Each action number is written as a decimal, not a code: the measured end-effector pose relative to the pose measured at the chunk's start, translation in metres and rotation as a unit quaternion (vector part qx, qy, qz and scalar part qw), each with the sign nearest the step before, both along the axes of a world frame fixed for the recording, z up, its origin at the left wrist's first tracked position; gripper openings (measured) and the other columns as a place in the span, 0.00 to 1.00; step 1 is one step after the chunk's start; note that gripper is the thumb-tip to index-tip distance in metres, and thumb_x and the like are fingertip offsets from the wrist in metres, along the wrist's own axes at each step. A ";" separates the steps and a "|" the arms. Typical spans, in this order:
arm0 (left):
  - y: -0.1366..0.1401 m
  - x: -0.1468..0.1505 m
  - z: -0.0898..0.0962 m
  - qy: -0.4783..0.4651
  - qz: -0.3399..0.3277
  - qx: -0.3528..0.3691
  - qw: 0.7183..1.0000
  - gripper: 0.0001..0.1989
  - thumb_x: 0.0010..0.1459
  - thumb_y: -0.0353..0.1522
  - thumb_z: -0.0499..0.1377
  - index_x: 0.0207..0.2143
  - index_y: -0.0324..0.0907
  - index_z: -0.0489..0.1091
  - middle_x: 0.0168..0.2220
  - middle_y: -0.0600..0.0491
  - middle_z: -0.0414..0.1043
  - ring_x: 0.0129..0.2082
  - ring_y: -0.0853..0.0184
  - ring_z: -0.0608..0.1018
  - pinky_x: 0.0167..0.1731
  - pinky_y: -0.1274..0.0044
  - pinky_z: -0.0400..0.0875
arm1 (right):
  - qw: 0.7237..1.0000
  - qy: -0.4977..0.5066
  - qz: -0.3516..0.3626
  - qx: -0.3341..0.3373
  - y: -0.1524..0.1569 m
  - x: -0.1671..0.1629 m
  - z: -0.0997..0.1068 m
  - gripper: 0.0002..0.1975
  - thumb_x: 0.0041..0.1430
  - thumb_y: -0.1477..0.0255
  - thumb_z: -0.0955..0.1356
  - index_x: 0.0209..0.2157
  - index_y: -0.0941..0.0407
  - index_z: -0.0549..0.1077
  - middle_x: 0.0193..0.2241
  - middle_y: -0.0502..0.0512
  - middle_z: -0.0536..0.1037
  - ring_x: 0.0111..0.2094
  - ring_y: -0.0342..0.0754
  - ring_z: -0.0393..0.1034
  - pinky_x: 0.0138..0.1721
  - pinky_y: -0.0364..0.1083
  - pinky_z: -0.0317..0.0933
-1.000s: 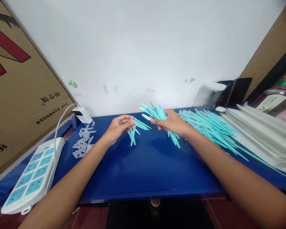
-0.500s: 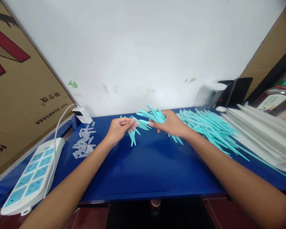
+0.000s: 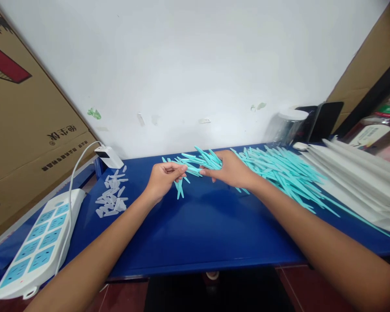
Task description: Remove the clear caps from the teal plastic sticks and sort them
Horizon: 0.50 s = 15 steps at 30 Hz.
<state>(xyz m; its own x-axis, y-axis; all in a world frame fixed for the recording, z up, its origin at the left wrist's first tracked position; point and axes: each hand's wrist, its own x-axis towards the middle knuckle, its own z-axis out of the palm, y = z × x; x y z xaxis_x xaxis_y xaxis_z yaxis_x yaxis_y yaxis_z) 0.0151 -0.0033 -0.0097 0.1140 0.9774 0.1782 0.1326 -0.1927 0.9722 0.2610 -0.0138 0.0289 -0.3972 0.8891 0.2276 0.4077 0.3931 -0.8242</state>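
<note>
Above blue tabletop (image 3: 195, 238), right hand (image 3: 231, 170) — clutching turquoise sticks (image 3: 210, 160) — has neared left hand (image 3: 162, 178), whose hold is unclear.

We see a work corner, whether home or workshop we cannot tell: a carton (image 3: 26, 104) and a power strip (image 3: 40, 243) left of the left hand (image 3: 163, 178), heaped teal sticks (image 3: 279, 171) beside the right hand (image 3: 232, 170).
</note>
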 end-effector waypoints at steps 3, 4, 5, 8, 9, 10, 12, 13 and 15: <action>-0.002 0.002 -0.001 -0.003 -0.009 0.005 1.000 0.19 0.50 0.46 0.74 0.31 0.39 0.81 0.27 0.49 0.80 0.25 0.68 0.75 0.27 0.76 0.69 | 1.000 0.006 0.002 -0.002 -0.001 -0.001 0.000 0.14 0.55 0.61 0.75 0.35 0.58 0.79 0.22 0.50 0.78 0.21 0.47 0.73 0.23 0.43 0.61; -0.002 0.002 -0.001 -0.006 -0.010 0.007 1.000 0.19 0.50 0.46 0.73 0.31 0.39 0.81 0.27 0.49 0.79 0.25 0.68 0.75 0.27 0.76 0.69 | 1.000 0.009 0.004 0.000 -0.001 -0.001 0.000 0.15 0.55 0.61 0.75 0.36 0.58 0.79 0.23 0.50 0.78 0.22 0.47 0.73 0.24 0.43 0.61; -0.002 0.002 -0.002 -0.009 -0.009 0.008 1.000 0.18 0.51 0.46 0.73 0.31 0.39 0.81 0.27 0.49 0.79 0.25 0.68 0.75 0.27 0.76 0.69 | 1.000 0.010 0.007 0.003 -0.001 -0.001 0.000 0.14 0.56 0.61 0.74 0.36 0.58 0.79 0.23 0.50 0.78 0.22 0.47 0.74 0.24 0.43 0.61; 0.000 0.000 -0.001 -0.019 0.003 0.010 1.000 0.19 0.51 0.47 0.73 0.30 0.39 0.80 0.27 0.50 0.79 0.25 0.69 0.75 0.27 0.76 0.69 | 1.000 0.012 -0.001 0.015 0.001 0.004 0.001 0.14 0.56 0.61 0.74 0.35 0.58 0.79 0.22 0.51 0.78 0.23 0.49 0.74 0.24 0.43 0.63; 0.001 -0.001 -0.001 -0.023 0.009 0.009 1.000 0.19 0.51 0.47 0.73 0.30 0.39 0.80 0.27 0.50 0.79 0.25 0.69 0.74 0.27 0.76 0.69 | 1.000 0.013 -0.008 0.018 0.002 0.006 0.002 0.14 0.56 0.61 0.74 0.35 0.58 0.79 0.23 0.51 0.79 0.23 0.49 0.75 0.25 0.44 0.63; 0.001 -0.003 0.000 -0.026 0.015 0.008 1.000 0.19 0.51 0.47 0.73 0.30 0.39 0.80 0.27 0.50 0.78 0.25 0.69 0.74 0.27 0.76 0.69 | 1.000 0.014 -0.016 0.022 0.003 0.007 0.003 0.14 0.56 0.60 0.74 0.35 0.58 0.79 0.23 0.52 0.79 0.24 0.49 0.75 0.25 0.44 0.64; 0.002 -0.004 0.002 -0.032 0.024 0.004 0.999 0.20 0.50 0.47 0.73 0.30 0.38 0.80 0.27 0.50 0.78 0.24 0.70 0.74 0.27 0.76 0.68 | 0.999 0.016 -0.023 0.023 0.004 0.010 0.005 0.14 0.55 0.60 0.75 0.35 0.58 0.79 0.25 0.52 0.79 0.25 0.50 0.75 0.26 0.45 0.65; 0.002 -0.004 0.003 -0.034 0.027 0.001 0.999 0.20 0.50 0.48 0.73 0.30 0.38 0.80 0.27 0.50 0.78 0.24 0.70 0.73 0.27 0.77 0.68 | 0.999 0.015 -0.023 0.021 0.004 0.010 0.005 0.14 0.55 0.60 0.75 0.35 0.57 0.78 0.25 0.52 0.79 0.25 0.50 0.76 0.27 0.45 0.65; 0.000 -0.003 0.004 -0.037 0.029 -0.005 0.999 0.21 0.50 0.48 0.73 0.30 0.38 0.80 0.27 0.50 0.77 0.23 0.71 0.73 0.26 0.77 0.68 | 1.000 0.008 -0.019 0.015 0.003 0.010 0.006 0.14 0.55 0.60 0.74 0.34 0.57 0.78 0.24 0.52 0.79 0.25 0.50 0.75 0.26 0.45 0.65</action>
